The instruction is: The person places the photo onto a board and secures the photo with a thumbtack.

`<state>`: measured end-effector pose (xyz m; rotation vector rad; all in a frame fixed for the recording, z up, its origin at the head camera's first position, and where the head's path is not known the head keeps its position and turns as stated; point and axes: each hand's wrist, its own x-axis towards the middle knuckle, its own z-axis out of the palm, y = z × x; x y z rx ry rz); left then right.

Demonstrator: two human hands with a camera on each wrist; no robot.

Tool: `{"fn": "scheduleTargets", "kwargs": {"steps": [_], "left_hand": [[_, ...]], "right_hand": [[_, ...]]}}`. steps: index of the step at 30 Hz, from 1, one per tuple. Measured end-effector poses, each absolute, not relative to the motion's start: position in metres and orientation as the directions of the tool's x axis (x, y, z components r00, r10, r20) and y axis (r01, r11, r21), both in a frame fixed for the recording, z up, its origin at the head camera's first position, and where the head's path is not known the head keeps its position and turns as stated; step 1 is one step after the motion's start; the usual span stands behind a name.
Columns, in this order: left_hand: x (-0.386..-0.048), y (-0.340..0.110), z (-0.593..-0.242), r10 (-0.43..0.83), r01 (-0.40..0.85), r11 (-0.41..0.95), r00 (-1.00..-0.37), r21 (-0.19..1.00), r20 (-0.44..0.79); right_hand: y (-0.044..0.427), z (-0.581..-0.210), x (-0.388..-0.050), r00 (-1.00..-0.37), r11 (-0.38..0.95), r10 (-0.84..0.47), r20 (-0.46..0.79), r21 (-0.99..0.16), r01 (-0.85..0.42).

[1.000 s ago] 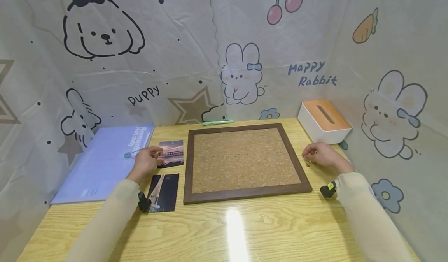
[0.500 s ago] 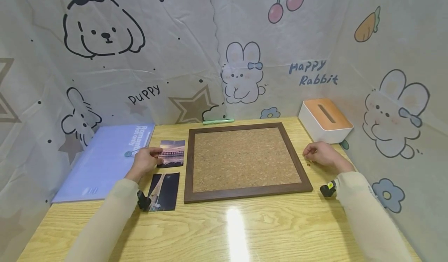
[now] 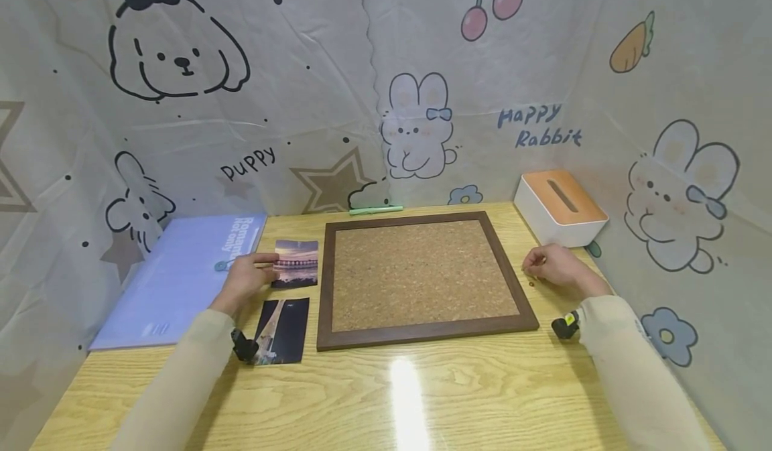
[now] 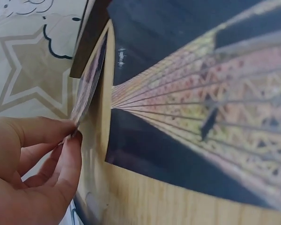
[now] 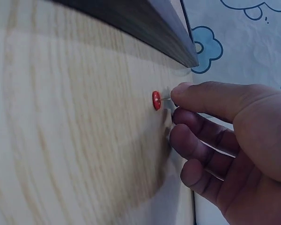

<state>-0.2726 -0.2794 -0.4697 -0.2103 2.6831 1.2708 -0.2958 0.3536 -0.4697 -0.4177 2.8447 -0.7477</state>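
Note:
My left hand (image 3: pixel 244 280) pinches the left edge of a sunset photo (image 3: pixel 298 263) between thumb and fingers; in the left wrist view the photo (image 4: pixel 90 89) is seen tilted, nearly edge-on. Nearer me lies a dark photo with a lit tower (image 3: pixel 285 334). My right hand (image 3: pixel 557 267) is low over the table right of the framed cork board (image 3: pixel 416 273). In the right wrist view, a red pushpin (image 5: pixel 156 100) has its needle pointing at my thumb tip, fingers (image 5: pixel 185 140) curled beside it. Whether thumb and finger grip the needle is unclear.
A light blue folder (image 3: pixel 175 277) lies at the left, under or beside my left hand. Behind the board is a green pen (image 3: pixel 376 210). A white box with an orange slotted top (image 3: pixel 557 200) stands at the back right, beyond my right hand.
My left hand has shifted slightly left, still at the photo's edge, with its fingers a little straighter. The right hand has barely moved.

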Motion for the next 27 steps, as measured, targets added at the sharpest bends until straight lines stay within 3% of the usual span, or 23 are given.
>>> {"fn": "scheduleTargets", "kwargs": {"steps": [27], "left_hand": [[-0.256, -0.278, -0.440, -0.022, -0.163, 0.503, -0.984, 0.849, -0.176]], "right_hand": [[0.320, -0.438, -0.300, -0.960, 0.829, -0.272, 0.072, -0.489, -0.272]]}}
